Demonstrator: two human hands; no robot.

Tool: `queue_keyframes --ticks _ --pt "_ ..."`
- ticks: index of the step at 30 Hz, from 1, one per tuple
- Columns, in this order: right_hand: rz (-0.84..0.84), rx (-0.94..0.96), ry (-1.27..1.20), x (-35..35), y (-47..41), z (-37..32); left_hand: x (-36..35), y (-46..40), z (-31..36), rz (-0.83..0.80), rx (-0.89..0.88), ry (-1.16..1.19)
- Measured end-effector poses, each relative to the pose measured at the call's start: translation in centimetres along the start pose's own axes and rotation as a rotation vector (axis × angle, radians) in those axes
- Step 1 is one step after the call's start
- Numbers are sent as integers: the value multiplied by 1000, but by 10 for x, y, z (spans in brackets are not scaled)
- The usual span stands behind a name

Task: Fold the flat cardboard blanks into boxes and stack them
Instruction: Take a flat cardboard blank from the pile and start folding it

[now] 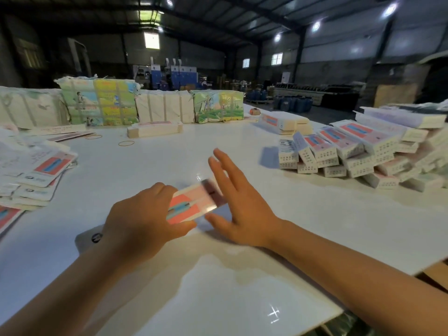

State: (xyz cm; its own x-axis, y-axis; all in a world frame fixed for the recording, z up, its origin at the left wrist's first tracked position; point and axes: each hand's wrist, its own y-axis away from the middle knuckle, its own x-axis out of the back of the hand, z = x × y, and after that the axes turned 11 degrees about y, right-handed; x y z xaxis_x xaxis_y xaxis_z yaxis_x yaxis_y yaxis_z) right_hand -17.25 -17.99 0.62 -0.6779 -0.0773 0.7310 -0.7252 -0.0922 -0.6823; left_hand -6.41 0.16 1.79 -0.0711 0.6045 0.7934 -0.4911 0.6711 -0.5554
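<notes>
The box blank [194, 202] you are working sits in front of you on the white table [218, 299], lifted slightly off the surface and blurred by motion. Its pink-and-blue printed face is turned up. Whether it is still flat or already partly opened into a sleeve cannot be told from this view.

Your left hand [143, 219] grips the near-left end of the blank, thumb on the printed face and fingers curled around its far edge. Your right hand [238, 202] is spread wide, fingers straight, against the blank's right end; its palm holds nothing.

Judged from this, the forming step is in hand: one blank is being squared up or its end closed. The next move likely calls for you to keep the left grip firm and press the end flap home with the flat right fingers, without crushing the panels.

To the right of the blank, well apart, lies the stack of finished boxes [351, 154], several rows high and leaning; place the completed box there squarely. To the left of the blank lies the pile of flat blanks [41, 175], your supply. Beyond the blank, farther up the table, are a small bundle of blanks [155, 129], a loose rubber band [126, 143], and strapped printed bundles [101, 103].
</notes>
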Motion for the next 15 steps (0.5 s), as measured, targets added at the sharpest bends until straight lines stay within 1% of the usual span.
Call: queue_keyframes --ticks 2,3,4,5,6,7,8,10,11,15 --pt "-39 188 193 2 -1 -1 -1 2 1 -54 -13 -8" --pt "-72 268 295 1 -1 0 -1 3 0 -86 -11 -20" --pt "-76 322 364 1 -1 2 -1 2 0 -86 -42 -35" --pt "-56 345 415 3 -2 5 -1 2 -2 -42 -102 -49" --pt "-13 339 453 6 -4 10 -2 1 -5 60 -169 -46" --pt "40 310 491 10 -8 16 -2 1 -7 163 -205 -39" --pt "90 260 535 15 -13 26 -1 1 -8 229 -202 -26" --pt "148 119 641 32 -22 54 -7 1 -8 259 -185 25" --pt "126 31 696 43 -25 73 -12 2 -10 245 -201 43" --pt "-51 -415 939 87 -21 164 -26 4 -11 188 -278 85"
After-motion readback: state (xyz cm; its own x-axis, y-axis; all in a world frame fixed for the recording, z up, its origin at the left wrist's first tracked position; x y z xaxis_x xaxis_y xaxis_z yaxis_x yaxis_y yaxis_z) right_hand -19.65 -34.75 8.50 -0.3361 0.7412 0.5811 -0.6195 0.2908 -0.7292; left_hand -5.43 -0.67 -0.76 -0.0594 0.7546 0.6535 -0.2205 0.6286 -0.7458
